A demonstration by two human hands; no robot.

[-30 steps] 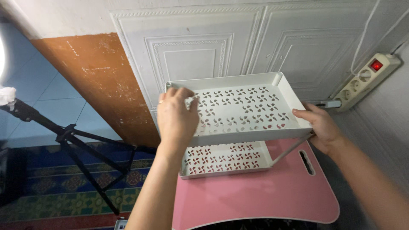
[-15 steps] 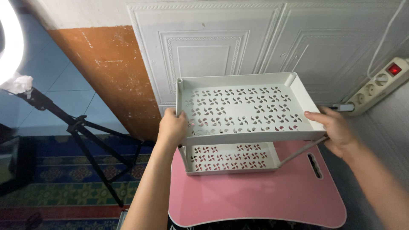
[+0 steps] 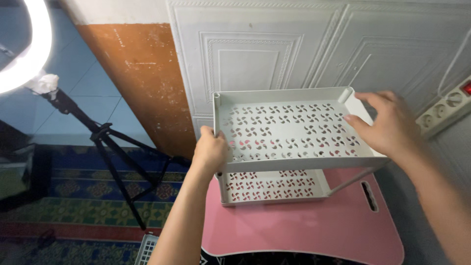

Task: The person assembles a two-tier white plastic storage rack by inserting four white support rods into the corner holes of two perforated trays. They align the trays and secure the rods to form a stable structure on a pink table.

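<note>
A white two-tier plastic rack stands on a pink lap table (image 3: 304,225). Its upper tray (image 3: 289,132) and lower tray (image 3: 272,186) both have pinwheel-shaped cut-outs. My left hand (image 3: 210,152) grips the upper tray's near left corner. My right hand (image 3: 390,127) rests on the tray's right rim, fingers spread over the edge near the far right corner. A thin white leg (image 3: 351,179) slants down under the right side.
A white panelled wall (image 3: 274,49) rises right behind the rack, with an orange-brown strip (image 3: 132,73) to its left. A power strip (image 3: 449,105) hangs at right. A ring light (image 3: 29,49) on a black tripod (image 3: 115,157) stands left over a patterned carpet (image 3: 68,206).
My right hand has moved from the tray's near right corner up along the right rim toward the far corner. My left hand keeps its grip on the near left corner.
</note>
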